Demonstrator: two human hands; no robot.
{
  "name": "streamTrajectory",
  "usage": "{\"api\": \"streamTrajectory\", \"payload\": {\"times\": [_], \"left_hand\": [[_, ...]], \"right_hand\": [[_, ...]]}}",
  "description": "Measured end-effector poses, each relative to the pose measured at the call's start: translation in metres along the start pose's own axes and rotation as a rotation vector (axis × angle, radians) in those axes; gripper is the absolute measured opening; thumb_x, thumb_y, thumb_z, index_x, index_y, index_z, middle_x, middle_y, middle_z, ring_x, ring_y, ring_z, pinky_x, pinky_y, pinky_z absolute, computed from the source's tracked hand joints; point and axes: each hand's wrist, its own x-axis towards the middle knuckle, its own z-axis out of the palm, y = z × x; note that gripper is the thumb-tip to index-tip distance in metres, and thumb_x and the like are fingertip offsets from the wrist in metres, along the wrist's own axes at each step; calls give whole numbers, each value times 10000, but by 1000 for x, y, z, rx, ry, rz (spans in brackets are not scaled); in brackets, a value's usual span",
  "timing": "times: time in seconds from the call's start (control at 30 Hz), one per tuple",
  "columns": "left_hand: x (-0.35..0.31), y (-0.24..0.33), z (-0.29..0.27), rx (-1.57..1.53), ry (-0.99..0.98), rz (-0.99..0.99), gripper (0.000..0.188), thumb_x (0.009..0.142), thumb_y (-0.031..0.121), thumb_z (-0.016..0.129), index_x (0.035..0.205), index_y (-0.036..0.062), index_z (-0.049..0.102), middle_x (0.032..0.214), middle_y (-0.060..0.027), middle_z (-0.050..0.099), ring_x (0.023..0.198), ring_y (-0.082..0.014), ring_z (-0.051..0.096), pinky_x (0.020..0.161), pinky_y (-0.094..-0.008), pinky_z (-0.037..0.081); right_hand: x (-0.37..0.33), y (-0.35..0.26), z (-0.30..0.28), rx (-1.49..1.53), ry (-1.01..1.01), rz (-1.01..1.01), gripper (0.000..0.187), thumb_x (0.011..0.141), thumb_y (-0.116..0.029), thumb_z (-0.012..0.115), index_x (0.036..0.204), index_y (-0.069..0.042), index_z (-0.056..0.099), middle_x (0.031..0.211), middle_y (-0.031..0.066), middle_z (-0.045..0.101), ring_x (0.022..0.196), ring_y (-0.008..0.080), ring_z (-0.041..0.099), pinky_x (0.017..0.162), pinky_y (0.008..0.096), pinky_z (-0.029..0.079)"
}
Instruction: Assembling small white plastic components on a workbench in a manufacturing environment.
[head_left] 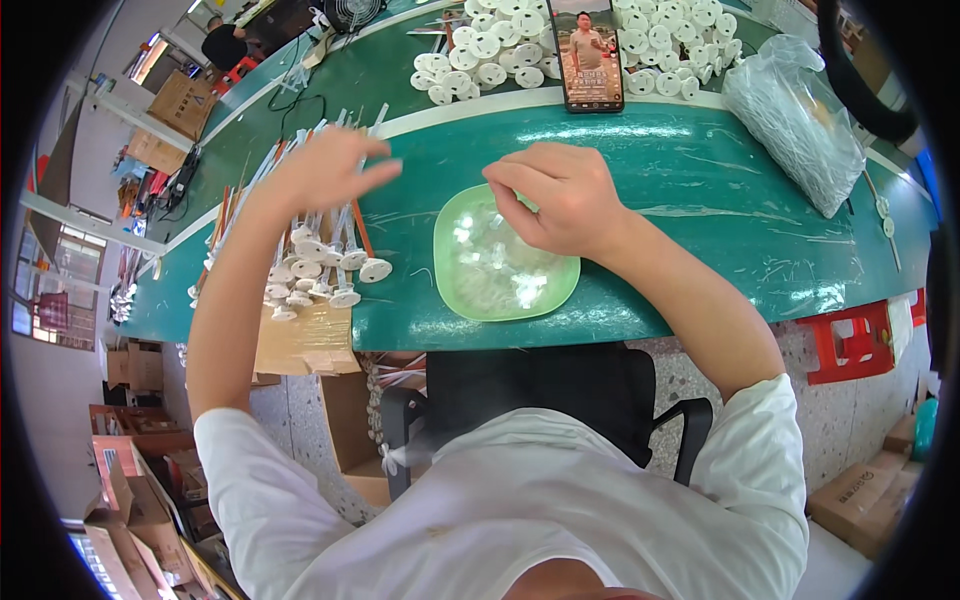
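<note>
My right hand [560,195] is over the far right side of a light green bowl [444,285]. Its thumb and fingers are pinched together, and whatever they may hold is too small to make out. Inside the bowl lie many small clear, shiny pieces [490,255]. Off to the left, my left hand [335,170] hovers above a bundle of thin rods with white round discs [310,265] on their ends. Its thumb and a finger stretch out to the right, apart, with nothing seen between them. The hand and forearm hide part of the bundle.
A smartphone [588,60] showing a video stands at the back before a heap of white discs [500,40]. At the right lies a filled clear plastic bag [795,120]. Cardboard [305,335] sits under the rods. A red stool [850,340] stands beyond the green table's [620,310] near edge.
</note>
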Motion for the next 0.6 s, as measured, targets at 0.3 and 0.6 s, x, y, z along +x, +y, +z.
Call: {"api": "streamTrajectory", "payload": {"times": [0.3,0.6], "left_hand": [[176,-33,33,-129,570,-38,427,909,416,668,1153,66,692,842,-177,713,805,-375,681,740,-450,530],[174,-42,18,-170,514,-9,328,879,404,708,920,84,769,797,-145,703,721,-338,652,689,-405,515]], "right_hand": [[1,0,0,31,-20,-4,205,698,1,741,890,-58,701,806,51,699,618,214,658,530,311,531],[-2,3,2,4,-46,8,191,703,-6,742,881,-59,699,787,50,699,608,205,656,527,305,535]]}}
